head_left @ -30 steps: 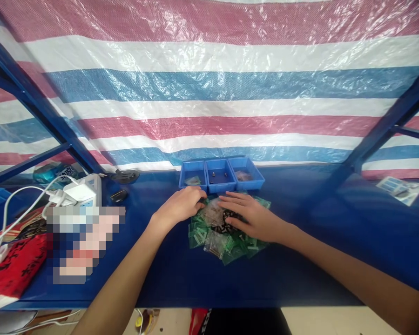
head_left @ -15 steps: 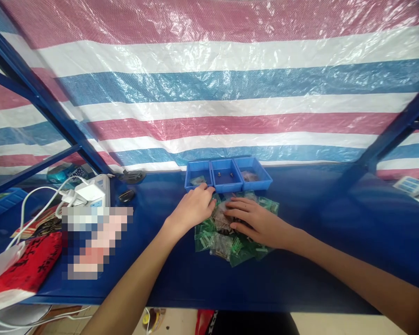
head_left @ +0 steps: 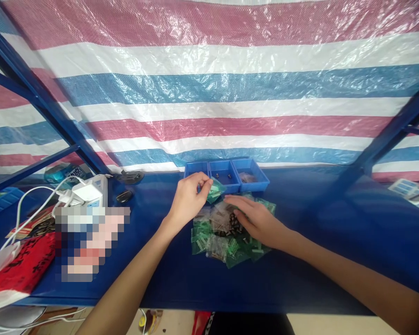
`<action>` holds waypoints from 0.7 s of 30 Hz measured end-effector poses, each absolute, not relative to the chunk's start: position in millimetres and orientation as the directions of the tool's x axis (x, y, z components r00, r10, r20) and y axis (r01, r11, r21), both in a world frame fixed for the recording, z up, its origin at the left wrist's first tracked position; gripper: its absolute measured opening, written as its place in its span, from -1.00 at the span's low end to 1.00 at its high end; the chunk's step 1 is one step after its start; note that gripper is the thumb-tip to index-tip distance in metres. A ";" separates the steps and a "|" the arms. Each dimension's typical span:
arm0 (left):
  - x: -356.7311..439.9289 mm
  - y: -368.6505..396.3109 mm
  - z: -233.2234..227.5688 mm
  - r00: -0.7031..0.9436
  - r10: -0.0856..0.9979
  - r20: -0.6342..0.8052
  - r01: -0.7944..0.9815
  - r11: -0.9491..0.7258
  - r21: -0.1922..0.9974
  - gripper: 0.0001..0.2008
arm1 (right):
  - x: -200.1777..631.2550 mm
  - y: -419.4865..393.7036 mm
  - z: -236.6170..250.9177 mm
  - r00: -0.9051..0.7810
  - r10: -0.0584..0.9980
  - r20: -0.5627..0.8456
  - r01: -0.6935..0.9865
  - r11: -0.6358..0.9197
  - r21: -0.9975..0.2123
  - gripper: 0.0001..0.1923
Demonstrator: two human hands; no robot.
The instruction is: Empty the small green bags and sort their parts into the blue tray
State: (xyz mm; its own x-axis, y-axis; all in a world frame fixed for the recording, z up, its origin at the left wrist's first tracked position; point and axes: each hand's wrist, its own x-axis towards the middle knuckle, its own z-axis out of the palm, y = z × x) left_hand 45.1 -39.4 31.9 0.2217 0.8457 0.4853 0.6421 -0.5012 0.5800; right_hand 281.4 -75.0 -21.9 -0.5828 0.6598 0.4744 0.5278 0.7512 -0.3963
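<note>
Left grip (head_left: 190,197) has moved, pinching a green packet (head_left: 216,190) by the middle tray edge (head_left: 231,189); right grip (head_left: 261,221) spread

I face a wall of glossy plastic sheeting (head_left: 209,86), striped red, white and blue and glinting with light, behind the far edge of the blue worktop (head_left: 230,288), where blue metal posts (head_left: 387,132) slant up left and right, pale floor (head_left: 328,323) showing below the near edge.
</note>
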 end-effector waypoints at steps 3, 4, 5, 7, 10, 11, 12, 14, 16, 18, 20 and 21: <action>52.2 -38.3 27.5 0.181 0.890 0.419 0.431 -0.455 0.779 -0.71 | 284.2 -74.2 -17.7 -0.493 0.689 0.532 0.566 0.718 -0.405 -0.46; 55.6 -38.6 24.6 0.202 0.901 0.385 0.368 -0.434 0.822 -0.70 | 284.8 -74.0 -16.7 -0.480 0.682 0.552 0.575 0.720 -0.389 -0.45; 59.4 -39.3 21.1 0.237 0.907 0.349 0.315 -0.412 0.855 -0.69 | 285.2 -73.7 -16.3 -0.472 0.668 0.575 0.582 0.726 -0.366 -0.45; 67.0 -42.2 13.4 0.316 0.909 0.273 0.248 -0.357 0.901 -0.66 | 285.8 -73.1 -17.2 -0.471 0.628 0.620 0.589 0.747 -0.309 -0.46; 75.7 -48.4 4.0 0.402 0.891 0.211 0.235 -0.323 0.917 -0.63 | 287.6 -71.5 -20.2 -0.472 0.584 0.660 0.615 0.755 -0.227 -0.50; 77.4 -50.2 2.3 0.407 0.888 0.213 0.261 -0.337 0.905 -0.62 | 288.6 -70.7 -20.7 -0.472 0.575 0.668 0.626 0.752 -0.205 -0.54; 78.3 -51.7 1.3 0.406 0.887 0.219 0.300 -0.356 0.885 -0.60 | 289.7 -69.8 -20.6 -0.473 0.565 0.677 0.632 0.752 -0.186 -0.58; 77.9 -52.7 1.3 0.378 0.894 0.241 0.388 -0.389 0.835 -0.57 | 292.2 -67.7 -18.3 -0.478 0.543 0.691 0.622 0.764 -0.171 -0.67; 74.4 -50.5 2.1 0.342 0.894 0.291 0.460 -0.429 0.777 -0.57 | 294.7 -65.2 -13.8 -0.474 0.538 0.697 0.598 0.778 -0.193 -0.72; 68.1 -45.4 1.3 0.302 0.869 0.393 0.545 -0.495 0.677 -0.64 | 297.0 -61.8 -8.7 -0.442 0.579 0.685 0.591 0.762 -0.263 -0.75; 60.4 -38.4 -2.0 0.276 0.814 0.512 0.672 -0.544 0.502 -0.73 | 299.5 -57.1 -5.6 -0.380 0.661 0.647 0.606 0.706 -0.366 -0.78; 56.8 -34.8 -4.4 0.273 0.791 0.548 0.735 -0.539 0.412 -0.74 | 300.9 -54.2 -5.3 -0.344 0.705 0.621 0.615 0.669 -0.418 -0.78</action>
State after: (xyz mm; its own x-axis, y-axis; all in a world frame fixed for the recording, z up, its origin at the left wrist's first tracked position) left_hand 56.8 -34.8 -4.4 0.2728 0.7908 0.5480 0.7345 -0.5390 0.4122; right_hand 300.9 -54.2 -5.3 -0.3442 0.7046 0.6206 0.6148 0.6687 -0.4183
